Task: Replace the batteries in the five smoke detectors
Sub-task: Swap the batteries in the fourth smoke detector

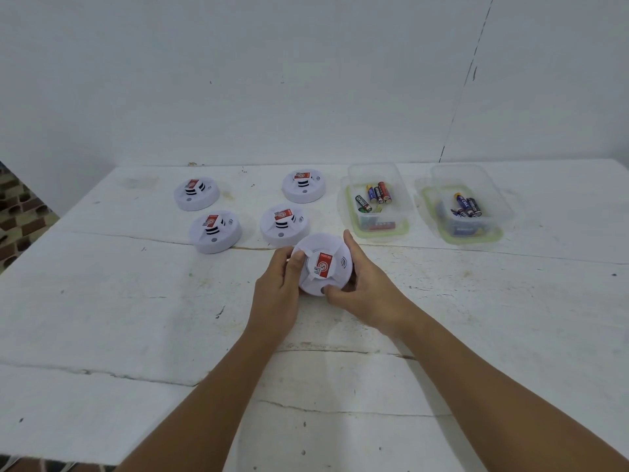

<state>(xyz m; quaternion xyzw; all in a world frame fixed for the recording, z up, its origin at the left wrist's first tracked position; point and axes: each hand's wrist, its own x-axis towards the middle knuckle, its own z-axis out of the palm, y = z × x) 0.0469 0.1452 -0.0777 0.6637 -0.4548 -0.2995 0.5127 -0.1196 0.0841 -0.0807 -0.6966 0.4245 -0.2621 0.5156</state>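
The smoke detector [321, 264] in hand sits near the middle of the white table [136, 301], face up with its red label showing, lifted or tilted a little toward the camera; I cannot tell whether its underside touches the surface. The left hand [279, 287] grips its left edge, thumb laid over the rim, and the right hand [360, 284] wraps the right edge with fingers curled behind and thumb at the near rim.

This looks like the opening step on this unit: both hands are placed as if to twist or pry the body from its base (the battery bay is presumably underneath, out of sight). The next move likely calls for opposing turns of the two hands, or flipping the unit over.

Four other detectors [285, 223] lie face up just beyond, apparently closed. To their right stand two clear tubs of batteries, the nearer tub [376, 199] and the farther tub [466, 202], within reach of the right hand.
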